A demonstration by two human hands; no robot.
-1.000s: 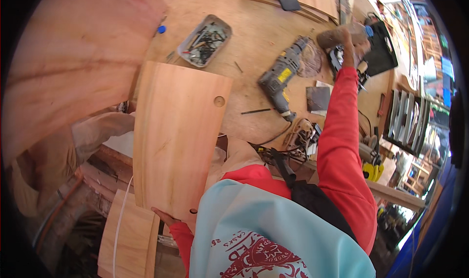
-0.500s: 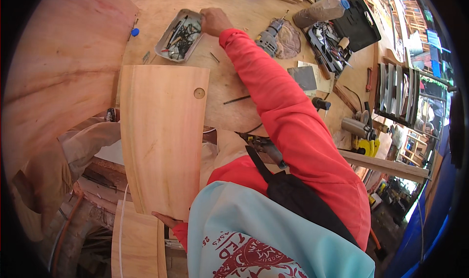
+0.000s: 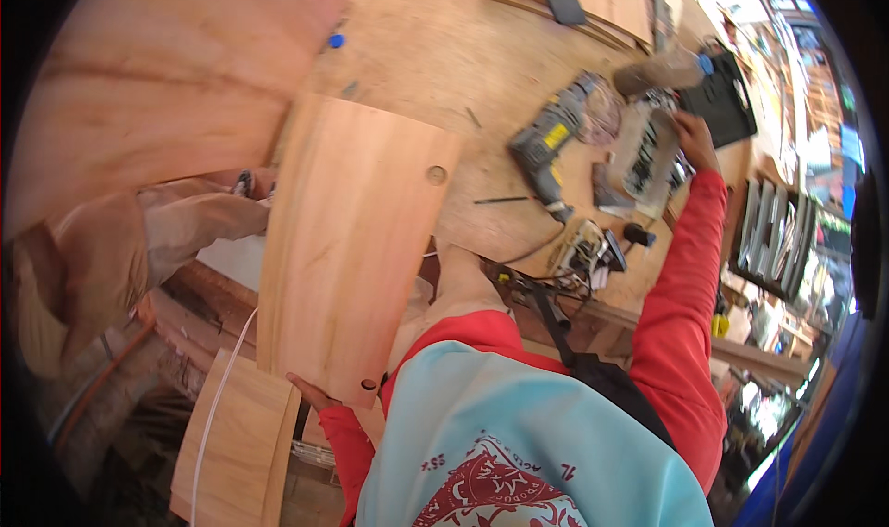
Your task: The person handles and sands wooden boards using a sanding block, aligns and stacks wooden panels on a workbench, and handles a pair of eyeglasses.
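On the plywood workbench [image 3: 435, 45], right hand [image 3: 693, 136] is stretched far out, fingers closed on a grey metal tray [image 3: 648, 152], lifted beside the black case [image 3: 727, 101]. Cordless drill [image 3: 546, 147] lies just left of the tray. Left hand [image 3: 310, 393] grips the lower edge of a long wooden board [image 3: 356, 240], fingers mostly hidden behind it, thumb side showing. Board runs from bench edge toward the body, small hole near each end.

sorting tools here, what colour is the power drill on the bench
Grey body with a yellow patch, seen in the head view: power drill.
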